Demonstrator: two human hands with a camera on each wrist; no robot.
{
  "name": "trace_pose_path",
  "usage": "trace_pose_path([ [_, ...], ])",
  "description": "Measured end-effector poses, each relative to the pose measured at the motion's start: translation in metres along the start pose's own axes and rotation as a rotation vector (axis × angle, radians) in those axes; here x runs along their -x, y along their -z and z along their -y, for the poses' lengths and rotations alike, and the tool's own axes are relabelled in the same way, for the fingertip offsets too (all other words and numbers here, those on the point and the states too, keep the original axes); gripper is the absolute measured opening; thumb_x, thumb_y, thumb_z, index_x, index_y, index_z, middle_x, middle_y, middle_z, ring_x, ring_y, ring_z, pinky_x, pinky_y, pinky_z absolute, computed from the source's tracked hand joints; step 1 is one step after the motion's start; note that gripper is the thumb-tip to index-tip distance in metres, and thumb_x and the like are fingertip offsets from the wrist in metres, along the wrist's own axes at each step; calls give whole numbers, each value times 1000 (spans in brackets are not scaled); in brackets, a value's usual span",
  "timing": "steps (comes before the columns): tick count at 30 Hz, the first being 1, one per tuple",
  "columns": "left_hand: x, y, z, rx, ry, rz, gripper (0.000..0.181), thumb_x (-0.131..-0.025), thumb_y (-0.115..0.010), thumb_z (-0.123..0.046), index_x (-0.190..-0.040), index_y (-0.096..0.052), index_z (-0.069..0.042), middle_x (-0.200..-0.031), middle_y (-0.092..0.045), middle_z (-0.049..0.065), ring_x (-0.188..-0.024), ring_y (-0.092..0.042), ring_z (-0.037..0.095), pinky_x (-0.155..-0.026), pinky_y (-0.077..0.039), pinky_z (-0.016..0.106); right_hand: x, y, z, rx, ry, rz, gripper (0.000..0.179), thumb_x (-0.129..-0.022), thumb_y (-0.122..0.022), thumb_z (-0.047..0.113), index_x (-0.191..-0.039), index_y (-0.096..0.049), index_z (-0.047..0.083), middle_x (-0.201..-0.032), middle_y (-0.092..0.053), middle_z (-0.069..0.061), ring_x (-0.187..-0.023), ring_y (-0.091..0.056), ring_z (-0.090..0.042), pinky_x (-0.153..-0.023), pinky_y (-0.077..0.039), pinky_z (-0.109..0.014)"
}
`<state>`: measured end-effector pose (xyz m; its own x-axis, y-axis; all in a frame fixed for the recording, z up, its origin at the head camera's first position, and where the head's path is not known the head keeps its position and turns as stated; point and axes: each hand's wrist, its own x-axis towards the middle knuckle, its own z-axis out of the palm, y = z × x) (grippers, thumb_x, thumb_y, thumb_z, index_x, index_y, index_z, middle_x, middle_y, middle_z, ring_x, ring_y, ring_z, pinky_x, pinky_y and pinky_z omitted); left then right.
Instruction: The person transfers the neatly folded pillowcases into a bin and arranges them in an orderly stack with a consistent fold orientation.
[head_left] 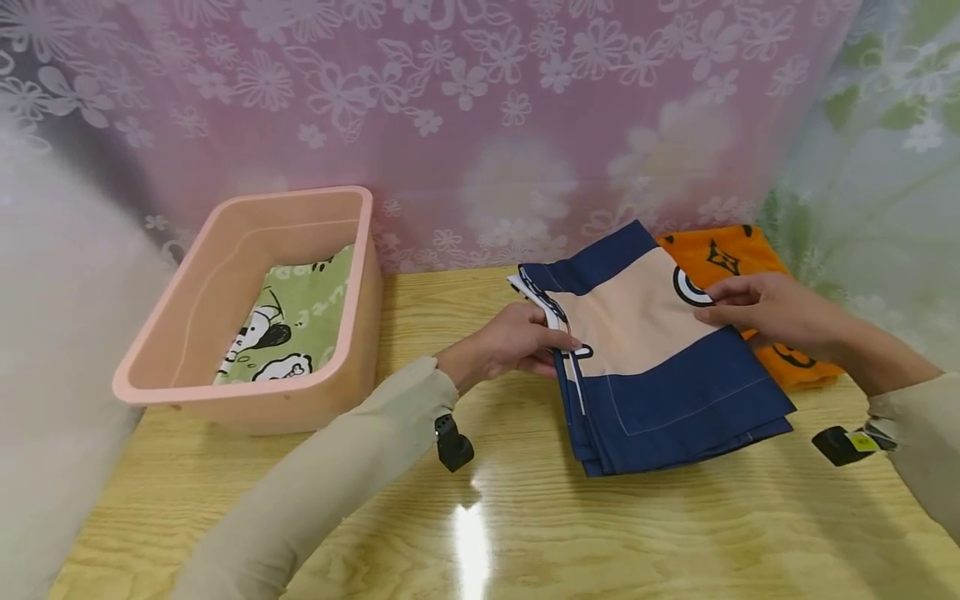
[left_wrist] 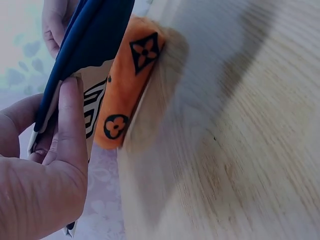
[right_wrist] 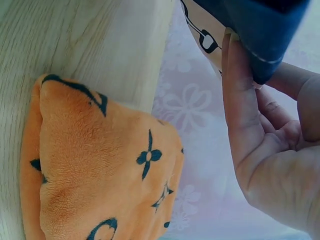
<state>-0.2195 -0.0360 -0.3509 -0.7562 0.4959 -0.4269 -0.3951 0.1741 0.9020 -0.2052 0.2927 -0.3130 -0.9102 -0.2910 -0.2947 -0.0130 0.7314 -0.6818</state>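
A folded navy-and-beige cloth (head_left: 630,325) with black-and-white printed markings is held up between both hands, tilted above the table. At its left edge, the left hand (head_left: 513,343) pinches the layers, thumb on top. The right hand (head_left: 780,310) pinches its right edge, beside a black-and-white curved print. In the right wrist view, the thumb and fingers lie on both sides of the navy cloth (right_wrist: 265,35). Behind and to the right, partly hidden by the held cloth, lies a folded orange fuzzy cloth (head_left: 806,367) with dark motifs.
On the left stands a pink plastic tub (head_left: 358,308), with a green cloth (head_left: 318,308) printed with a cartoon dog inside it. Everything is on a wooden table (head_left: 525,517). A pink floral curtain (head_left: 480,125) hangs along the back.
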Motion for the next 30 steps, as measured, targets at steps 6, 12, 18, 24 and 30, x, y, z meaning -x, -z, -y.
trace_pose_path([
  [6, 17, 3, -7, -20, -35, -6, 18, -88, -69, -7, -80, -52, -4, -86, -69, 14, -59, -65, 17, -60, -56, 31, 5, 2, 7, -41, 33, 5, 57, -99, -53, 32, -141, -38, -4, -136, -43, -22, -97, -56, -18, -73, -55, -37],
  [12, 29, 12, -16, -40, -69, -21, 18, -88, -69, -8, -84, -52, -3, -84, -68, 13, -59, -65, 17, -58, -56, 29, 4, -1, 18, -89, 37, -23, 54, -98, -55, 32, -139, -40, -1, -128, -48, -17, -93, -57, -23, -72, -54, -38],
  [18, 38, 21, -27, -55, -89, -34, 13, -89, -68, -8, -92, -56, -2, -85, -69, 13, -60, -66, 17, -57, -56, 28, 4, -7, 31, -167, 42, -49, 50, -97, -57, 32, -132, -43, -1, -113, -57, -11, -88, -62, -26, -75, -55, -35],
  [24, 55, 38, -47, -66, -138, -77, 14, -91, -65, -7, -97, -54, -2, -89, -68, 14, -64, -68, 20, -59, -56, 31, -4, -12, 55, -262, 59, -75, 44, -96, -59, 34, -126, -48, 3, -102, -64, -6, -87, -65, -24, -75, -55, -36],
  [30, 75, 60, -70, -99, -187, -155, 12, -91, -64, -8, -92, -53, -3, -96, -68, 16, -72, -70, 23, -63, -57, 35, -15, -17, 86, -314, 77, -104, 50, -93, -60, 40, -128, -45, 8, -112, -60, -3, -92, -65, -21, -76, -55, -34],
])
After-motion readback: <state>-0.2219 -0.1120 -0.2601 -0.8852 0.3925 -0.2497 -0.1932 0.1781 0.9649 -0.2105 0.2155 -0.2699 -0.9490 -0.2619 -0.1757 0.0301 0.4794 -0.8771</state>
